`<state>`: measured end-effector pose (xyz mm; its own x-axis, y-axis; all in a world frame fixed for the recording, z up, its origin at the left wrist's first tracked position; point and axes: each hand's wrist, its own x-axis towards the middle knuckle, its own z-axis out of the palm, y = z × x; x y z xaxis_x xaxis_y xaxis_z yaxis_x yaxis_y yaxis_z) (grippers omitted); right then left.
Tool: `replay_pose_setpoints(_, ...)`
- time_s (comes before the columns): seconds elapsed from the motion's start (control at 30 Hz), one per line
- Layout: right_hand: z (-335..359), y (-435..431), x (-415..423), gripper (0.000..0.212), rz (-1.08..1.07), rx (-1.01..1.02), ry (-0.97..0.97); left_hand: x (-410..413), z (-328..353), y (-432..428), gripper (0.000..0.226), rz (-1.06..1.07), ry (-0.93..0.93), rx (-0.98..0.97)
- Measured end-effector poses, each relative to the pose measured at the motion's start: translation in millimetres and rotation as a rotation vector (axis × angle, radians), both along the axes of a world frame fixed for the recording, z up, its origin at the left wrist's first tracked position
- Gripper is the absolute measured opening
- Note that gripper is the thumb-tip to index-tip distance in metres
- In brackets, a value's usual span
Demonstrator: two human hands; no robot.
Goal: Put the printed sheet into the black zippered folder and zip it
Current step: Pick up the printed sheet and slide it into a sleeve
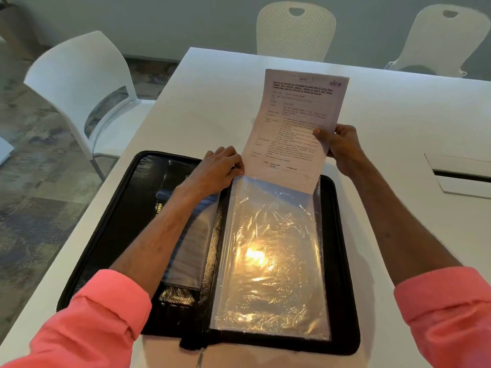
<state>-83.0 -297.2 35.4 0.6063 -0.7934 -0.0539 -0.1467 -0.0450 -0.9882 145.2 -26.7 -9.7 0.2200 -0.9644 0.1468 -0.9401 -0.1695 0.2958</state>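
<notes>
Right hand grips printed sheet; left hand pinches sleeve.

One head-worn wide-angle view looks forward and steeply down, close over the near worktop, chairs far beyond.

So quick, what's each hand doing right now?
Left hand: pinching the top edge of the plastic sleeve.
Right hand: closed on the paper.
</notes>
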Motion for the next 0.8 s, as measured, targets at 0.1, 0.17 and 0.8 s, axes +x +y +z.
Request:
replay_pose_setpoints(0.1, -1.5, -1.6, -0.7, 0.019, 0.006, 0.01, 0.004, 0.4, -1.1, 1.0, 0.018, -0.02, -0.02, -0.04)
replay_pose_setpoints(0.17, -2.3, -2.2, -1.1, 0.018, 0.014, -0.003, 0.005, 0.3, -1.6, 1.2, 0.017, -0.022, -0.035, -0.062)
replay_pose_setpoints(0.8, 32.6, -5.7, 24.5, 0.014, 0.144, -0.036, 0.065, 11.0, 0.8, 9.2, 0.016, 0.003, 0.013, -0.012)
